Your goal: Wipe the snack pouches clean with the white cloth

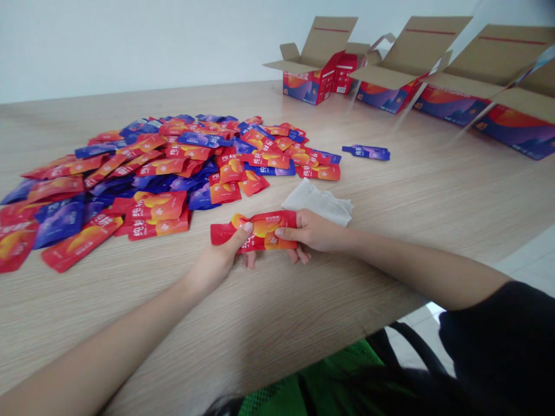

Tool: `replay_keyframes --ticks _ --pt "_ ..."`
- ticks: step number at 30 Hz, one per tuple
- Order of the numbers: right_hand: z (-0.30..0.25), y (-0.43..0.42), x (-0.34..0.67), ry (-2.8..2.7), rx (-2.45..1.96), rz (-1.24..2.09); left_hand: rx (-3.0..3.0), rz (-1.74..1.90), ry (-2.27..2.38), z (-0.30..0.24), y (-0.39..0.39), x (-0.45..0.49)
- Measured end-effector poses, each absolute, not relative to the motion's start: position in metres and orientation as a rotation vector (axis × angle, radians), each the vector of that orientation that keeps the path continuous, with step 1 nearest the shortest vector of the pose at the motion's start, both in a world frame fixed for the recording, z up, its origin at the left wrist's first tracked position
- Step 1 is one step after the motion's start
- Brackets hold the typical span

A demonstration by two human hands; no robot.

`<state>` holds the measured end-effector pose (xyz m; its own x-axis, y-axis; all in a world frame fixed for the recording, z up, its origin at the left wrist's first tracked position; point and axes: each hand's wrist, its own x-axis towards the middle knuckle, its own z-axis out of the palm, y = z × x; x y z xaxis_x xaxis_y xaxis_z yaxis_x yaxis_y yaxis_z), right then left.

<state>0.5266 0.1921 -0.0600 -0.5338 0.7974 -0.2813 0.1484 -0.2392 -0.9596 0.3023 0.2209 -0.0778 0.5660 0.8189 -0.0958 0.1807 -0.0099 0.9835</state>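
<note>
A red pouch [265,228] with orange fruit pictures and white lettering is held flat above the near part of the table. My left hand [229,245] grips its left part, thumb on the front and fingers behind. On the right end, my right hand [313,232] pinches it the same way. Just beyond my right hand lies a folded white cloth or tissue [318,199]. A broad heap of red and blue pouches [173,162] spreads over the table to the left and ahead. One blue pouch [366,152] lies alone, to the right of the heap.
Several open cardboard boxes with red and blue print stand along the back right, flaps raised; the leftmost box [301,86] is nearest the wall [130,46]. The wooden table [411,214] has its front edge close to my body.
</note>
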Motion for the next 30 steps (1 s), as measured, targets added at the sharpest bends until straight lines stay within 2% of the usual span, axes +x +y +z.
replay_keyframes --ticks 13,30 --pt "-0.0646 0.1928 0.525 -1.521 -1.061 1.906 1.61 0.662 1.0 -0.0735 0.2166 0.3043" --pt "-0.0628 0.1911 0.5214 -1.468 -1.196 1.767 1.634 0.596 0.949 -0.0729 0.2198 0.3005"
